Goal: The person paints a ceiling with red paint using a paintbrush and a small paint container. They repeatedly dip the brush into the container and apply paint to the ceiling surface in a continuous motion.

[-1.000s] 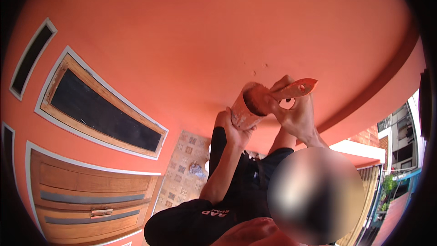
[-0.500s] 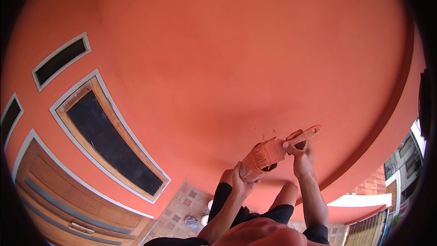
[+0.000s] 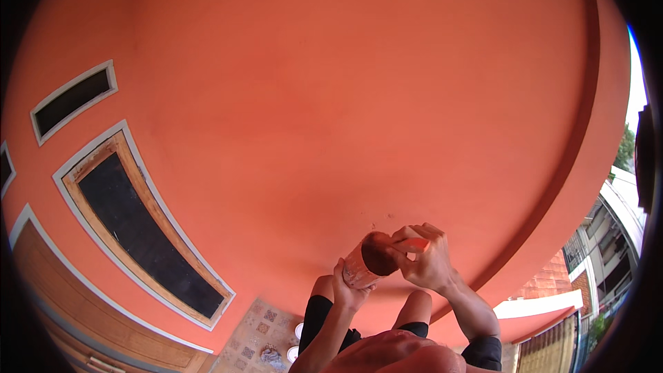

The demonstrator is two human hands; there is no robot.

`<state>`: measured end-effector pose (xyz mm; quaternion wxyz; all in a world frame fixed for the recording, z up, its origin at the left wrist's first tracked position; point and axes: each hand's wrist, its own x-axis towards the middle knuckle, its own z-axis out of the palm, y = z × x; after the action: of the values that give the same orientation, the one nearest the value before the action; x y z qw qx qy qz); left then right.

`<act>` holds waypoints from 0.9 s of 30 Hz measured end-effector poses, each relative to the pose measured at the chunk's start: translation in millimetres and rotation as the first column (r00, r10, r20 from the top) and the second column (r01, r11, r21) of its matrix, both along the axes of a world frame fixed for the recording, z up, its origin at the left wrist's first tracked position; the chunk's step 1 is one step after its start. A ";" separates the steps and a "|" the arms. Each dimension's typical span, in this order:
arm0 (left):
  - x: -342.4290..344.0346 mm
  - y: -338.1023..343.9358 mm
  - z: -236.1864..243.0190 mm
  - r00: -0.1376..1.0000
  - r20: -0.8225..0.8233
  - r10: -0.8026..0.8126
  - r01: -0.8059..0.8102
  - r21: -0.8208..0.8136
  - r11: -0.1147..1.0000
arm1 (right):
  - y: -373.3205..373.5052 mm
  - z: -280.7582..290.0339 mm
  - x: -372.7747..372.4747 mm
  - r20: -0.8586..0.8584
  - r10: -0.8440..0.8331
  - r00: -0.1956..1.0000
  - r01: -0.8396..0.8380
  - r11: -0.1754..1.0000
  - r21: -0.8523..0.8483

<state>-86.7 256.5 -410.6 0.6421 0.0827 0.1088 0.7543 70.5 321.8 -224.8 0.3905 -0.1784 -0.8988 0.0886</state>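
Note:
My left hand [image 3: 349,289] is closed around a paint-smeared cylindrical container [image 3: 361,271], tipped so that its dark mouth shows. My right hand [image 3: 428,262] grips a paintbrush [image 3: 413,244] with a red-coated handle, at the container's mouth; the bristles are hidden at or inside the opening. Both hands are low in the middle of the picture, over my bent bare knees and black shorts. Behind them is a broad coral-painted surface [image 3: 331,97] with small flecks just above the container.
On the left are a wood-framed window [image 3: 152,231], narrow dark panes and a wooden door [image 3: 72,304]. A curved ledge [image 3: 566,152] runs down the right. Below lie patterned tiles [image 3: 252,335] with white round items and a crumpled object. Buildings show beyond at right.
The brush's bristles showed above the rim half a second ago and are now at or inside the mouth. Both hands sit lower in view than a second ago; the view has shifted.

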 end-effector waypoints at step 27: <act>2.0 10.0 0.7 0.995 -0.082 0.057 -0.059 -0.026 0.998 | 2.5 -3.9 1.8 -0.538 -0.260 0.802 -0.345 0.534 -0.772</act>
<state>-84.6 266.5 -409.9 0.6162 0.1012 0.1480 0.7669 72.3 324.3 -228.7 0.5128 -0.2831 -0.5745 0.5717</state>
